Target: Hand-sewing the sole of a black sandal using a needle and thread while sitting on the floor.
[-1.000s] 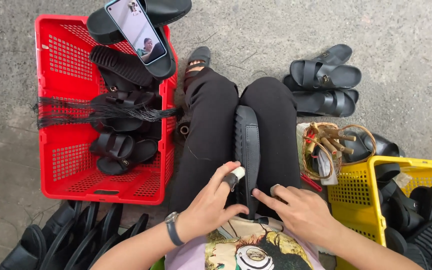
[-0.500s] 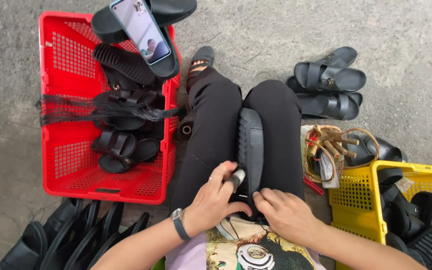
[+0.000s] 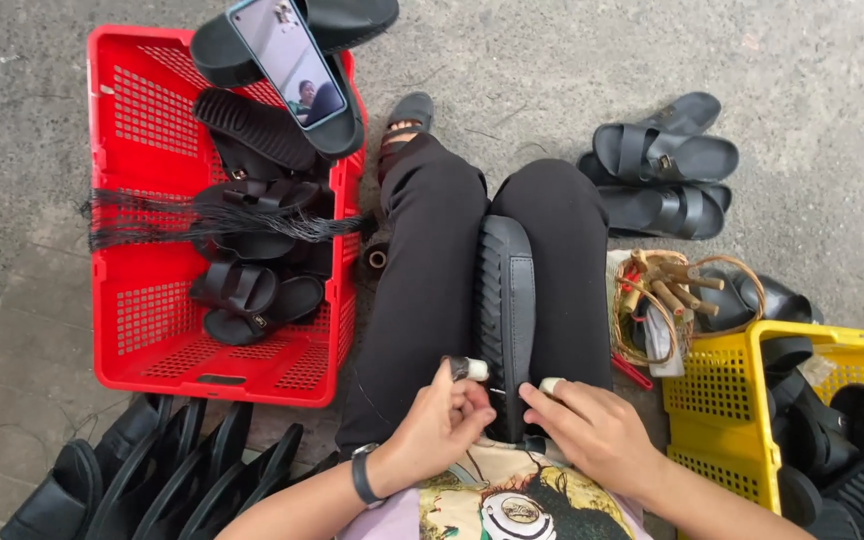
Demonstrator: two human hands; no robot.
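Hands at work on a black sandal sole (image 3: pixel 508 310) lying lengthwise along the lap of a person seated on the concrete floor (image 3: pixel 812 70). The left hand (image 3: pixel 439 425) is curled, thumb and fingers pinching a small tool with a pale tip (image 3: pixel 467 368) against the sole's near end; the right hand (image 3: pixel 597 430) presses its fingers together on the sole's edge, a fingertip capped in white. A red basket (image 3: pixel 127 330) of black sandals sits at the person's left, a phone (image 3: pixel 288 60) propped at its far corner. A yellow basket (image 3: pixel 722 420) stands at the right, finished sandals (image 3: pixel 667 155) beyond.
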